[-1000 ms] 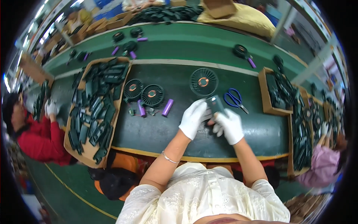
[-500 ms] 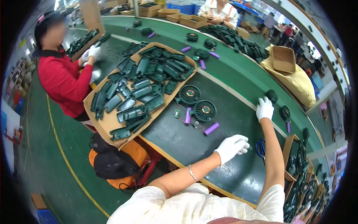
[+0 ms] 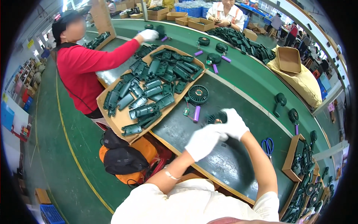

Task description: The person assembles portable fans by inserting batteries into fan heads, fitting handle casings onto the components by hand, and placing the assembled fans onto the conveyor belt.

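Both my white-gloved hands meet over the dark bench. Under my right hand is a round dark fan head with a copper-coloured ring, its rim at the curled fingers. My left hand is closed beside it, its fingertips against the right glove; what they hold is hidden. Another fan head lies flat just beyond, with a small green circuit board and a purple battery cell next to it.
A cardboard tray of dark green casing halves stands at left. Blue-handled scissors lie at right, near a carton of fan parts. Handheld fans rest on the green conveyor. A red-sleeved co-worker stands at far left.
My right hand has left the fan on the conveyor and come back to the nearer fan head. My left hand has moved left to it. The co-worker's arm now reaches over the conveyor.
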`<state>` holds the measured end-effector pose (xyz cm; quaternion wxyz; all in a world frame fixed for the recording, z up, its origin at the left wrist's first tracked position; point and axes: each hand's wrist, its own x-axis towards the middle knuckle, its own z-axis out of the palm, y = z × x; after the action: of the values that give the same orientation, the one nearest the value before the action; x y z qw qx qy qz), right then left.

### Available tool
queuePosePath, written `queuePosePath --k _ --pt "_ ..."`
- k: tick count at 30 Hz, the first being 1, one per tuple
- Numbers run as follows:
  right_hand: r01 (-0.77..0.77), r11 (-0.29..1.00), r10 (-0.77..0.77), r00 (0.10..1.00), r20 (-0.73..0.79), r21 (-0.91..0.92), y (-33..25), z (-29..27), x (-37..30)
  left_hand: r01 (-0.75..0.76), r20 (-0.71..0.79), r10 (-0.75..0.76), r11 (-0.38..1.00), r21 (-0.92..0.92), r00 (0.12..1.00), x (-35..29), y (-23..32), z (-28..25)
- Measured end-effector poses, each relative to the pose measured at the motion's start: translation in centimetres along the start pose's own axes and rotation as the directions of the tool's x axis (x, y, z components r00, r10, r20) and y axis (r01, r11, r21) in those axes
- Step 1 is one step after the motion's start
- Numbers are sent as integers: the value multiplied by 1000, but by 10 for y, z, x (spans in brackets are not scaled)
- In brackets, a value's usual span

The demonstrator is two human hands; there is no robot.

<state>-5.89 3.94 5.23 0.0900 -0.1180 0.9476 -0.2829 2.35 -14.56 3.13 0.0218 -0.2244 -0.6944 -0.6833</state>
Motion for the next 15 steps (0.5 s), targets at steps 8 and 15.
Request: queuePosePath --k 8,15 --pt "-9 982 92 896 -434 189 43 8 -132 402 -409 35 131 906 912 -45 -8 -159" --pt "93 741 226 898 -378 664 56 -2 -186 362 -357 -181 -4 932 916 7 -26 -174"
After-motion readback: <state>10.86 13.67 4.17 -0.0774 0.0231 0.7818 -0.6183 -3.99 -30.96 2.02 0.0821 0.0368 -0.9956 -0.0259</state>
